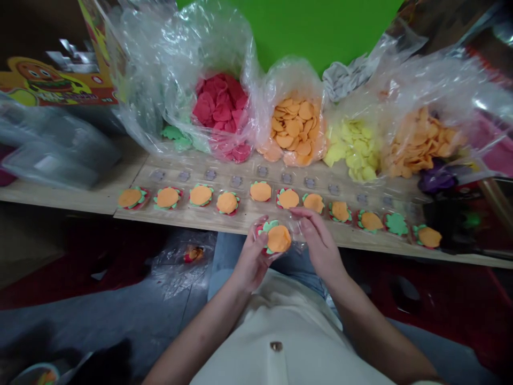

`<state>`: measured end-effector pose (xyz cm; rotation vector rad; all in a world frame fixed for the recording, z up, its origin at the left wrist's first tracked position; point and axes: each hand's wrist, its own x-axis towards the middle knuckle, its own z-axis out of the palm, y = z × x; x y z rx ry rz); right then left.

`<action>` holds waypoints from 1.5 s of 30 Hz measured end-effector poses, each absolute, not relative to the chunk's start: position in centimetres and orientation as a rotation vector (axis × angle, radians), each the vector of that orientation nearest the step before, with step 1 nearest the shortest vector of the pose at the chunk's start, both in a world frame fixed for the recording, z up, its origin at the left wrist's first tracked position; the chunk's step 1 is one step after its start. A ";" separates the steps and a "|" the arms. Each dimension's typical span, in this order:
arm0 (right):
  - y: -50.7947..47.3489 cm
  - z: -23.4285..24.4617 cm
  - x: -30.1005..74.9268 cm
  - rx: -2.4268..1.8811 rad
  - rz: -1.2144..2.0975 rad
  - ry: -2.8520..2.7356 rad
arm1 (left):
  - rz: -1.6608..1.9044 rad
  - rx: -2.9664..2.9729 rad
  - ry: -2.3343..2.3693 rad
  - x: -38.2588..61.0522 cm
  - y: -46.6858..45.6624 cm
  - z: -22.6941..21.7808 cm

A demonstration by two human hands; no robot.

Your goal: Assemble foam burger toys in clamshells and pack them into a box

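My left hand is closed around a small clear plastic box with a toy burger in it. The burger's round orange top lies over a green frilled layer, with red showing at its edge. Around the box's open clear lid, on the right, are the bent fingers of my right hand; the thumb is partly hidden. Just beyond my hands, a row of similar open clear boxes lines the table's front edge, holding burgers such as this orange-topped one. One box shows a green frilled layer on top.
Behind the row stand clear bags of red pieces, orange discs, yellow pieces and more orange pieces. A printed burger carton is at left. A plastic bag lies below the wooden table edge.
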<state>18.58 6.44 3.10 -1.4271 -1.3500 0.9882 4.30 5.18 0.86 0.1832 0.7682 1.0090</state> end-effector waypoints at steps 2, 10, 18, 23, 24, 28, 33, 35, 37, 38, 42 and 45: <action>6.6 2.7 18.9 -1.478 1.017 -1.274 | 1.003 0.241 0.829 4.4 5.1 0.6; 2.4 4.3 18.5 -1.493 0.111 -1.918 | 1.184 0.081 0.804 5.9 5.7 -0.3; 4.5 2.0 16.5 -1.676 0.051 -2.010 | 1.332 0.196 0.810 6.8 5.4 0.3; 5.0 2.4 16.6 -1.698 0.060 -1.955 | 1.274 0.224 0.836 6.7 5.3 0.4; 5.0 2.5 16.6 -1.690 0.058 -1.955 | 1.271 0.218 0.826 6.7 5.3 0.4; 5.1 2.7 16.5 -1.653 0.002 -1.920 | 1.303 0.183 0.772 6.7 5.2 0.2; 4.6 2.7 15.7 -1.628 -0.033 -1.912 | 1.301 0.159 0.738 6.9 5.0 0.4; 4.4 2.6 15.4 -1.625 -0.017 -1.922 | 1.318 0.167 0.745 6.8 5.0 0.5; 4.2 2.4 15.1 -1.605 0.025 -1.965 | 1.315 0.151 0.760 6.7 5.0 0.7; 4.2 2.4 15.0 -1.585 0.054 -2.001 | 1.304 0.135 0.768 6.6 5.0 0.7; 4.1 2.3 15.2 -1.519 0.105 -2.116 | 1.282 0.128 0.796 6.2 5.0 0.6; 3.7 2.8 16.3 -1.514 0.036 -2.112 | 1.292 0.169 0.809 5.8 5.3 0.6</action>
